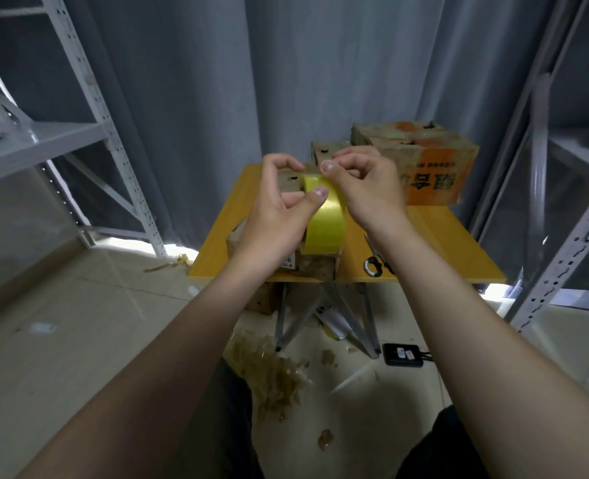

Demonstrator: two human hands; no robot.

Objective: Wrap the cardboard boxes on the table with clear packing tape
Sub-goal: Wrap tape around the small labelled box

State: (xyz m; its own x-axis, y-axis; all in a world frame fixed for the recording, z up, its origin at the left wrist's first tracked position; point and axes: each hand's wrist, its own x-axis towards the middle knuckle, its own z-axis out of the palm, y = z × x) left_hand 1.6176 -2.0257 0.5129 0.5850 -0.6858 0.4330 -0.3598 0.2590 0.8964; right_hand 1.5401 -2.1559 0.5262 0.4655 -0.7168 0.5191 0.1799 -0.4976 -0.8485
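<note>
A yellowish roll of packing tape [324, 223] is held up above the yellow table [434, 250]. My left hand [279, 209] grips the roll, its thumb pressed on the outer face. My right hand [358, 188] curls over the roll's top edge, thumb and fingers pinching at the tape surface. Under the roll a small cardboard box [317, 266] sits at the table's front edge, partly hidden by my hands. A large orange-printed cardboard box [424, 164] stands at the back right, with a smaller box [327, 150] behind my hands.
Scissors [376, 262] lie on the table right of the small box. Crumpled used tape [272, 368] litters the tiled floor by the table legs, near a black device [402, 354]. Grey metal shelving stands at left [89, 126] and right [541, 167]; curtains hang behind.
</note>
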